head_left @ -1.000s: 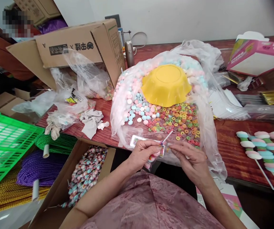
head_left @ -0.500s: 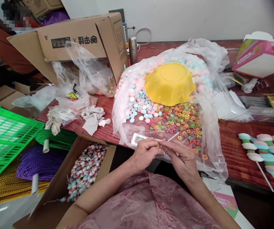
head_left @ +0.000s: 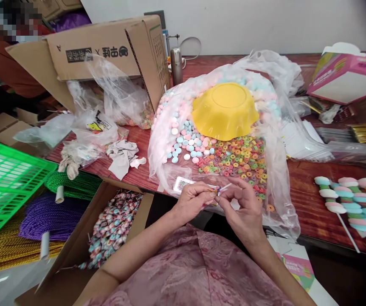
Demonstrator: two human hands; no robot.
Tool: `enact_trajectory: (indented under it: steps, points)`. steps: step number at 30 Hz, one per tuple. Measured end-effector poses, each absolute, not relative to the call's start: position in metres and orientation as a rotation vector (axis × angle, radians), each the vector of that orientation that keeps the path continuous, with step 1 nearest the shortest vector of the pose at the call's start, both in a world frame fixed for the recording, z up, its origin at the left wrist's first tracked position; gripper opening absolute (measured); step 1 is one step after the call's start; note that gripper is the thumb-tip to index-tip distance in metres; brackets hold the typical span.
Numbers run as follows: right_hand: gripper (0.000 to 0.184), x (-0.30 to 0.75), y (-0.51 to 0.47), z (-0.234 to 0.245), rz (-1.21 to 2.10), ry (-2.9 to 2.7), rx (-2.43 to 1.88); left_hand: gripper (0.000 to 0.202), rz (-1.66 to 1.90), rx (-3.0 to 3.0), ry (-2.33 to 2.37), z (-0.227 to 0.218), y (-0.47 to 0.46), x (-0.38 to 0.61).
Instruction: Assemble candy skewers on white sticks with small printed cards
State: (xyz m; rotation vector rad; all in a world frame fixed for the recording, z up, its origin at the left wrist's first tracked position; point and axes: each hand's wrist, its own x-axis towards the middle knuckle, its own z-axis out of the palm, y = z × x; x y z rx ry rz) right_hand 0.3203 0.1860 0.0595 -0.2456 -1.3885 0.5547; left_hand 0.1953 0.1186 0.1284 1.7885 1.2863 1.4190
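At the worktop's [head_left: 310, 178] left corner stands a cardboard box [head_left: 106, 51]. At the near edge your left hand [head_left: 193, 199] pinches a thin white stick [head_left: 224, 187] between thumb and forefinger. Your right hand [head_left: 245, 208] meets it, fingertips closed on the same stick. Both hover over the clear bag [head_left: 278, 170] of coloured candy rings [head_left: 240, 157]. Marshmallow skewers [head_left: 348, 197] lie toward the right edge.

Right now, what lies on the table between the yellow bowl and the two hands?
In the head view, colourful ring candies lie between the yellow bowl and the left hand and right hand, inside the clear plastic bag.
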Motion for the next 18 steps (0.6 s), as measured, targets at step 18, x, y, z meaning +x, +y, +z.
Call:
enact_trajectory:
  steps: [18]
  points:
    - [0.030, 0.380, 0.213, 0.069, 0.964, -2.135, 0.225, 0.027, 0.696, 1.373, 1.271, 0.140, 0.121, 0.204]
